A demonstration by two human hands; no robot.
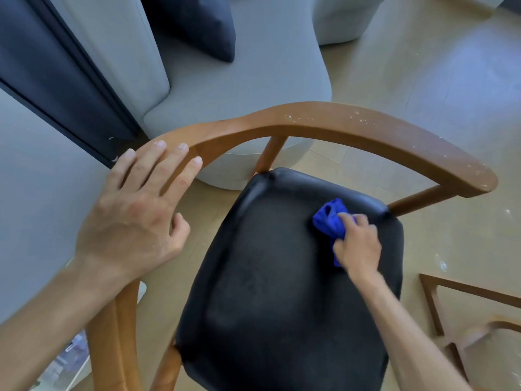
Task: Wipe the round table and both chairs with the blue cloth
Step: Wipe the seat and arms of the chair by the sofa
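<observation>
On the black chair seat [282,277], right-hand fingers [348,218] bunch the blue cloth [329,221]; left fingers [169,159] spread.

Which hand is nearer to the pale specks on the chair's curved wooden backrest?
Left. The left hand rests flat on the curved wooden backrest itself, further along from the pale specks. The right hand is lower, pressing the blue cloth on the black seat.
</observation>
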